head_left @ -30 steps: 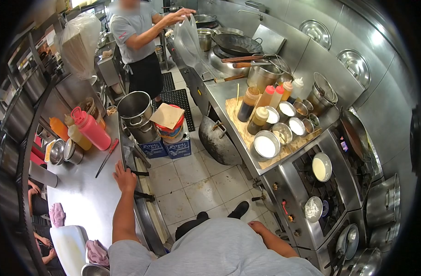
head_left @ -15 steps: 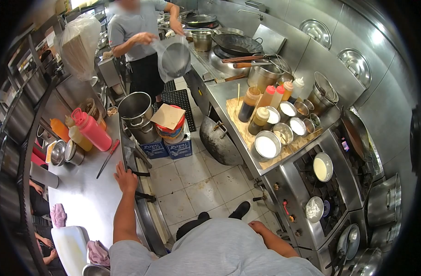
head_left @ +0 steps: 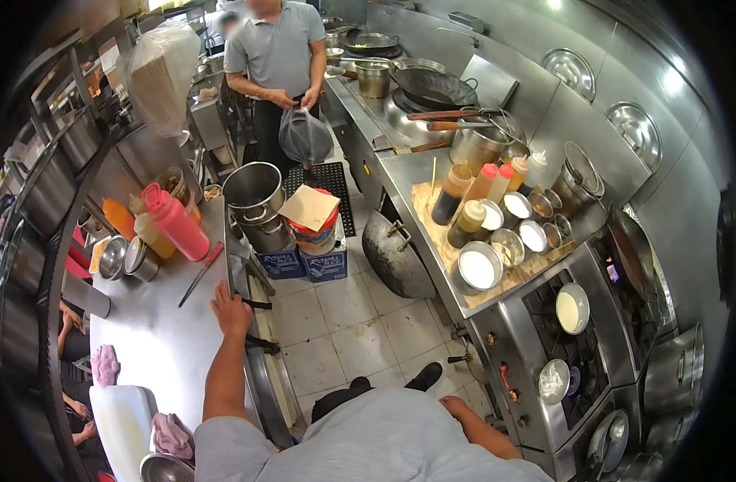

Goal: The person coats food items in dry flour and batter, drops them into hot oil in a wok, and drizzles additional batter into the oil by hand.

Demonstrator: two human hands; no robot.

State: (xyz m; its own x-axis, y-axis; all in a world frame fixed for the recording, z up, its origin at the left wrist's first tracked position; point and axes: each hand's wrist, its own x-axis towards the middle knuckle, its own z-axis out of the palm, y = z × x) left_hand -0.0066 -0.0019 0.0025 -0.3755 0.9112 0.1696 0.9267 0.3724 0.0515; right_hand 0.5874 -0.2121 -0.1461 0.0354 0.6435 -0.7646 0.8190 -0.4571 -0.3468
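My left hand (head_left: 231, 312) rests on the edge of the steel counter (head_left: 167, 337), fingers spread and holding nothing. Just beyond its fingertips lies a utensil with a red handle (head_left: 214, 255). A pink squeeze bottle (head_left: 177, 222) stands farther up the counter. At my right side, my right hand (head_left: 453, 406) hangs low, partly hidden by my shirt, and its fingers are too hidden to read. To its right is the stove, with a pan of pale liquid (head_left: 573, 309) and a bowl of white stuff (head_left: 554, 381) on it.
A co-worker (head_left: 276, 56) stands at the far end of the aisle, holding a clear plastic bag (head_left: 306, 138). A large pot (head_left: 253, 191), a lidded bucket (head_left: 313, 221) and a wok (head_left: 396, 255) stand along the floor. Sauce bottles (head_left: 451, 194) crowd the right counter.
The co-worker has lowered the bag and turned to face this way, both hands at its top. The view has shifted slightly left. My left hand stays at the counter edge.
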